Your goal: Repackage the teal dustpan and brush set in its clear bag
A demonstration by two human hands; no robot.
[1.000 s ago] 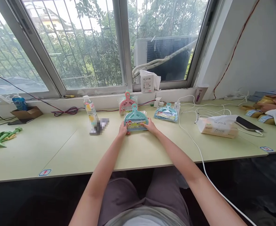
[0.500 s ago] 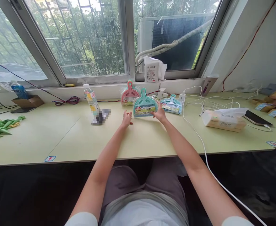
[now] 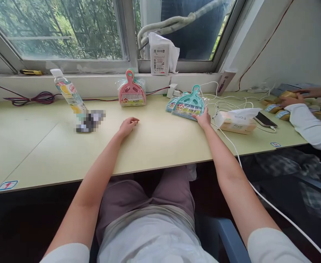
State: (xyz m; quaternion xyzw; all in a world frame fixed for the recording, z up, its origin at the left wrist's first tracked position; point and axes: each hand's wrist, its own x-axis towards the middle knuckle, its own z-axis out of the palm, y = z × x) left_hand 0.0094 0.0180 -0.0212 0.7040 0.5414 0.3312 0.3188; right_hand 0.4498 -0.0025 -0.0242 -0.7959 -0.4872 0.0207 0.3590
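Observation:
My right hand (image 3: 204, 119) grips the lower edge of a teal mini dustpan-and-brush set (image 3: 189, 106) in clear wrap. That set lies tilted on top of another teal packaged set (image 3: 170, 105) to the right of centre on the pale green table (image 3: 155, 146). A pink set (image 3: 131, 94) leans against the window ledge, further left. Loosely curled, my left hand (image 3: 127, 126) rests on the table and holds nothing.
A water bottle (image 3: 68, 95) stands at the left with a blurred object (image 3: 90, 120) beside it. A tissue pack (image 3: 235, 120), a phone (image 3: 264, 119) and white cables (image 3: 231, 102) lie at the right. Another person's sleeve (image 3: 306, 126) and hand (image 3: 313, 93) work at the far right.
My right hand carried the teal set rightward onto the other teal set. My left hand let go and dropped to the table. The camera tilted down and turned right.

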